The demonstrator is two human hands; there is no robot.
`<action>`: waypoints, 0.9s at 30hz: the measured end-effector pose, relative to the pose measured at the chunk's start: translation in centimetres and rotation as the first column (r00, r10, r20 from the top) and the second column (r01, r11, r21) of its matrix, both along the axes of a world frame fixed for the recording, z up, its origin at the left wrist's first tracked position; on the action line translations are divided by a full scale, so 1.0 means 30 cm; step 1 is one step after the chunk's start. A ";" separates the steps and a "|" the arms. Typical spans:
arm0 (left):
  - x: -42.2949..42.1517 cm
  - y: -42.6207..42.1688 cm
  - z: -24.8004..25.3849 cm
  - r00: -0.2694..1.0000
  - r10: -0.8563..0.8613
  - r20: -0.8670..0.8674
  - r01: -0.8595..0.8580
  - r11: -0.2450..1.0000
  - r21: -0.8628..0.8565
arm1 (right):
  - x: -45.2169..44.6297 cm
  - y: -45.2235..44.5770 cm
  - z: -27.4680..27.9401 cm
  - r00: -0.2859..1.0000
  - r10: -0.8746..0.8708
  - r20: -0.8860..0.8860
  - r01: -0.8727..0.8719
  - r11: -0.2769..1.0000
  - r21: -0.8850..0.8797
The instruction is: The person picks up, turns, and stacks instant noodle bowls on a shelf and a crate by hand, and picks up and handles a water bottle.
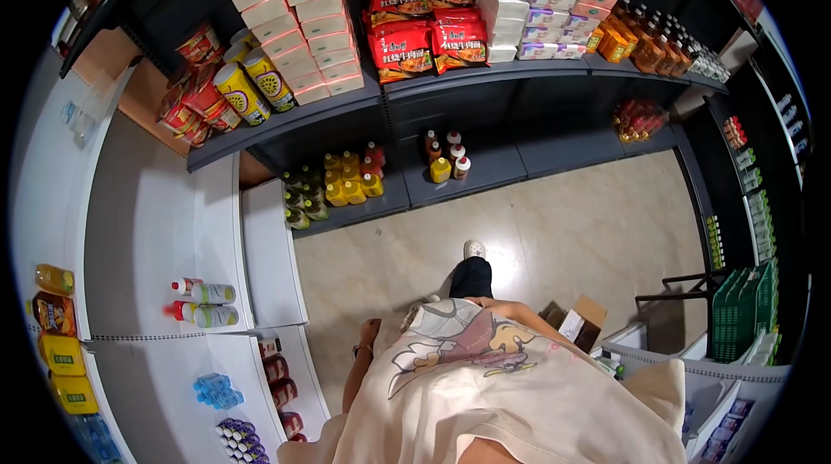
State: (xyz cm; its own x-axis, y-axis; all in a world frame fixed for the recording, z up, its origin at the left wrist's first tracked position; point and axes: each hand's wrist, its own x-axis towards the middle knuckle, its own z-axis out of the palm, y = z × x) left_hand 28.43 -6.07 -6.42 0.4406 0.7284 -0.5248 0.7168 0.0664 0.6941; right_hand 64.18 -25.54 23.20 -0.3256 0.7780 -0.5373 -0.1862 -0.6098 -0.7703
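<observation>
My left hand (370, 333) hangs low at my side over the tiled floor, with a band at the wrist. Its fingers are too small and foreshortened to make out, and no object shows in it. The nearest fixture is the white shelving on the left. My right forearm (528, 319) crosses in front of my body at the hem of my cream printed shirt (519, 386). Most of my right hand (486, 302) is hidden by the shirt, close to my dark trouser leg. Whether it holds anything cannot be seen.
Ahead, a dark shelf (528, 74) carries red noodle packs (401, 50), tissue packs (325, 27), cans (241, 92) and bottles. Yellow bottles (353, 192) stand on the lower shelf. White shelving (147, 230) lines the left. An open cardboard box (590, 315) and green crates (736, 317) are at right.
</observation>
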 end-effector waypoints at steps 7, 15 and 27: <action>0.038 0.012 0.200 0.997 -0.072 0.033 0.071 0.997 0.016 | 0.041 0.021 -0.001 0.952 0.288 -0.106 -0.291 0.957 -0.016; 0.045 0.007 0.206 0.999 -0.041 0.004 0.041 0.999 -0.004 | 0.031 -0.005 -0.058 0.974 0.212 -0.079 -0.214 0.977 -0.012; 0.048 0.007 0.157 0.997 -0.060 0.048 0.060 0.998 0.000 | 0.044 -0.023 -0.080 0.968 0.194 -0.162 -0.198 0.980 -0.009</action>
State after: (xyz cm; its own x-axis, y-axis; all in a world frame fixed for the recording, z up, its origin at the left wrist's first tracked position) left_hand 29.87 -5.85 -1.70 0.5082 0.6990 -0.5032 0.6852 0.0258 0.7279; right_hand 65.52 -26.23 20.82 -0.5530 0.6779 -0.4844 -0.1806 -0.6651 -0.7246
